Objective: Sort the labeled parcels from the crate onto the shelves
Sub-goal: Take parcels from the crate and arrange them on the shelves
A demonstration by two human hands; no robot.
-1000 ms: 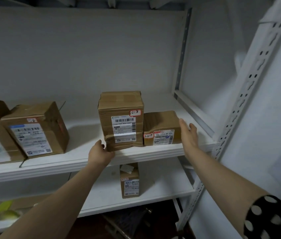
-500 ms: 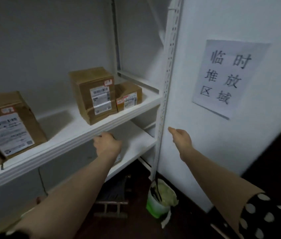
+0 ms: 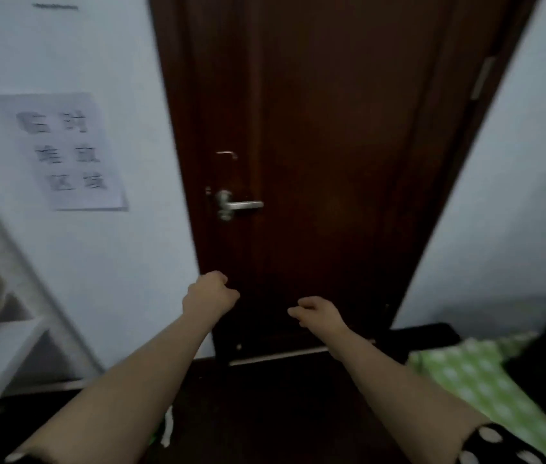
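Note:
No parcel shows in the head view now. My left hand (image 3: 209, 296) hangs in front of the dark door with its fingers loosely curled and holds nothing. My right hand (image 3: 318, 314) is beside it, a little lower, fingers also loosely curled and empty. Only the corner of the white shelf unit (image 3: 0, 336) remains at the far left edge; its boxes are out of frame. The crate is not in view.
A dark wooden door (image 3: 325, 145) with a metal lever handle (image 3: 238, 204) fills the middle. A paper sign (image 3: 64, 152) hangs on the white wall to its left. Green dotted cloth (image 3: 476, 380) lies low right, beside a dark object.
My view has swung right, away from the shelf with the boxes, to face the door. Both hands left the shelf boxes, dropped and now hang empty in front of me.

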